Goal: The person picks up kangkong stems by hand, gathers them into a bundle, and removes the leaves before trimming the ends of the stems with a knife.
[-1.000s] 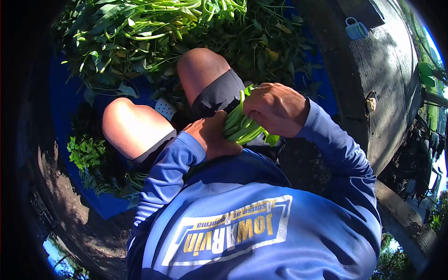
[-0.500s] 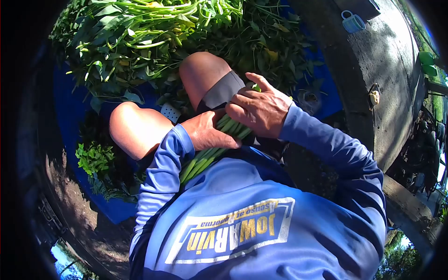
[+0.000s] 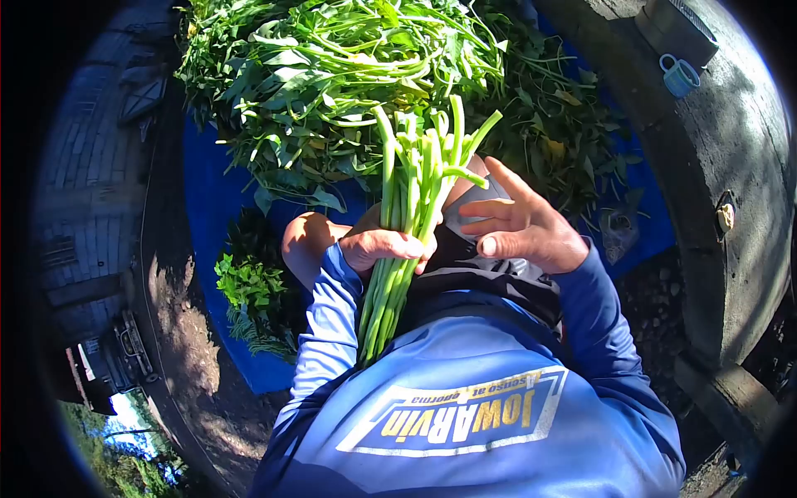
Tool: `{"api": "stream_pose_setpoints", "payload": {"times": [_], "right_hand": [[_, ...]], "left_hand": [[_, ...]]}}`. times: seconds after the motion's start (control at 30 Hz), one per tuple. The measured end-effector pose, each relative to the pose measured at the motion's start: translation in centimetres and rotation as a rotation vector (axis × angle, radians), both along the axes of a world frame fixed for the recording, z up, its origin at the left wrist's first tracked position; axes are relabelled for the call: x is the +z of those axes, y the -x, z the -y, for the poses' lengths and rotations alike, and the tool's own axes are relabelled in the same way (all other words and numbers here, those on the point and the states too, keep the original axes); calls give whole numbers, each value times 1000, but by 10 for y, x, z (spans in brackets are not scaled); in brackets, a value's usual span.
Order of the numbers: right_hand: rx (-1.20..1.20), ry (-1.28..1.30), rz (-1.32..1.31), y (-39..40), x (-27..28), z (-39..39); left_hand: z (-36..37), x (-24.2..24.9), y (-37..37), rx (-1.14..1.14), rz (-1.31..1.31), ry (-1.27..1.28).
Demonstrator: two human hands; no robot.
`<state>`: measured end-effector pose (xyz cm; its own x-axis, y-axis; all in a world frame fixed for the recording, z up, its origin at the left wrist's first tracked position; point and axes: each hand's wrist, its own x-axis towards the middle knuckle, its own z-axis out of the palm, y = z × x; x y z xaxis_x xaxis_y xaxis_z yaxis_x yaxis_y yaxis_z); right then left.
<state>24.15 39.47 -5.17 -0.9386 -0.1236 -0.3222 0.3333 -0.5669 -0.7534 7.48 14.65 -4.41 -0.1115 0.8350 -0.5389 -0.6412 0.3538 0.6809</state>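
A bundle of long green leafy-vegetable stems [image 3: 413, 195] stands upright in front of my chest, cut ends fanned out at the top. My left hand [image 3: 386, 246] wraps round its middle, thumb across the front. The lower stems run down against my blue shirt; their leafy ends are not visible. Just right of the bundle, my right hand [image 3: 525, 224] is apart from it, fingers spread and holding nothing. Beyond my knees lies a large heap of the same kind of leafy greens [image 3: 332, 75].
A blue tarp [image 3: 207, 178] lies under the greens. A smaller bunch of leaves [image 3: 249, 280] sits at the left. Along the right runs a grey wooden plank [image 3: 706, 149] bearing a mug [image 3: 682, 79] and a metal box [image 3: 677, 29]. A clear plastic bag [image 3: 618, 232] rests at the tarp's right side.
The stem bundle has risen from my lap and turned upright in my left hand. My right hand has let go of it and opened, moving right. The camera view has shifted.
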Motion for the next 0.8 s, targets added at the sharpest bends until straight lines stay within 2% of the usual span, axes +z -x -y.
{"api": "stream_pose_setpoints", "payload": {"times": [0.03,0.07,0.1,0.17,0.3,0.37,0.4,0.47,0.5,0.53,0.63,0.73,0.8], "right_hand": [[-177,85,-342,14,-2,25],[-271,-334,-487,31,-23,25],[-259,50,-308,47,-10,29],[-382,213,-349,63,16,38],[-487,117,-340,88,-7,53],[-549,168,-309,88,-1,55],[-596,164,-326,93,3,52],[-680,159,-318,92,8,54],[-706,160,-319,90,10,58],[-688,27,-294,90,13,56],[-651,122,-390,85,14,61],[-396,190,-381,78,17,47],[-304,347,-382,79,17,42]], "left_hand": [[-9,5,-6,-29,33,1],[-15,-15,-4,-224,-131,-86],[-28,-15,-13,-245,-172,-73],[-31,-28,-14,-241,-140,-65],[-30,-1,-3,-278,-159,-25],[-29,34,-16,-35,-399,16],[-33,33,-17,71,-620,-150],[-39,28,-37,209,-993,-6],[-45,26,-37,222,-1051,57],[-44,25,-36,196,-990,40],[-38,34,-33,29,-699,235],[-35,37,-35,75,-627,155],[-39,54,-40,24,-653,231]]}}
